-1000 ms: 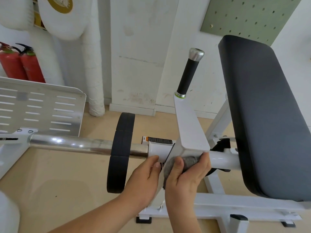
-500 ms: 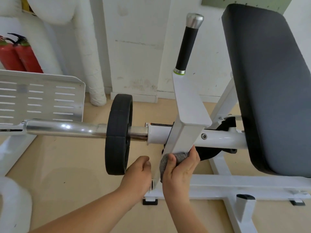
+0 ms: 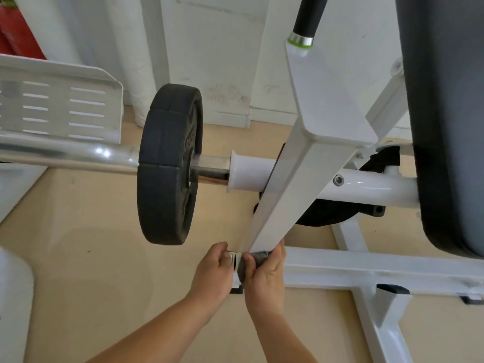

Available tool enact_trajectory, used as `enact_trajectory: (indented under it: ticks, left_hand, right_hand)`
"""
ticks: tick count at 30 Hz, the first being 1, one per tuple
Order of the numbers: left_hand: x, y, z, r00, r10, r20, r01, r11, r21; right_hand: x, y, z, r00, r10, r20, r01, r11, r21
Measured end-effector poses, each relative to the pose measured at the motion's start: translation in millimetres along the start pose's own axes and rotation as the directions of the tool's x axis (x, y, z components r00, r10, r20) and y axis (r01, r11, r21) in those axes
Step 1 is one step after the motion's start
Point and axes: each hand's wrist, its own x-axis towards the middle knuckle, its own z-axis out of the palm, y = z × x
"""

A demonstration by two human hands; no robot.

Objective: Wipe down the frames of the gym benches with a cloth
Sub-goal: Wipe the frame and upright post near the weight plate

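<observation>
A white gym bench frame fills the right half, with a slanted square post [image 3: 290, 189] running down to a floor bar [image 3: 366, 271]. My right hand [image 3: 264, 276] grips a grey cloth [image 3: 258, 258] wrapped round the bottom of that post. My left hand [image 3: 213, 273] sits just left of it with curled fingers against a small metal end piece near the foot; whether it grips the piece I cannot tell. The dark bench pad [image 3: 445, 121] hangs at the right.
A black weight plate [image 3: 167, 163] sits on a chrome bar [image 3: 68, 153] left of the post. A slotted metal footplate [image 3: 60, 108] stands at the far left. A black-gripped handle [image 3: 306, 19] tops the post. Beige floor lies below; red extinguishers [image 3: 15, 35] stand by the wall.
Both hands have slid down the slanted post from the joint near the horizontal tube to its base, the right hand carrying the cloth along. The view has tilted downward and closer.
</observation>
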Motion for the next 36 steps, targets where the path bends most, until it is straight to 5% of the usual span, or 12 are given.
enact_trajectory:
  ticks: [11,17,25,31,36]
  left_hand:
    - [-3,-3,31,1.000,0.018,-0.002,-0.018,0.993,-0.115]
    - [-6,-13,24,1.000,0.017,-0.003,-0.017,0.997,-0.078]
    - [-37,11,6,0.990,-0.002,0.139,-0.011,0.996,0.091]
    - [-74,99,-18,0.936,0.310,0.168,-0.337,0.927,0.163]
    - [-103,182,-53,0.837,0.542,0.073,-0.546,0.821,0.166]
  right_hand:
    - [9,-3,-19,0.996,0.031,0.079,-0.052,0.958,0.281]
    - [10,8,-20,0.958,0.133,0.253,-0.187,0.960,0.206]
    - [-10,-23,-77,0.980,-0.004,0.200,-0.016,0.995,0.094]
    - [-23,-58,-163,0.988,-0.140,-0.068,0.145,0.986,0.080]
    - [21,-110,-213,0.944,-0.290,-0.154,0.295,0.955,0.007]
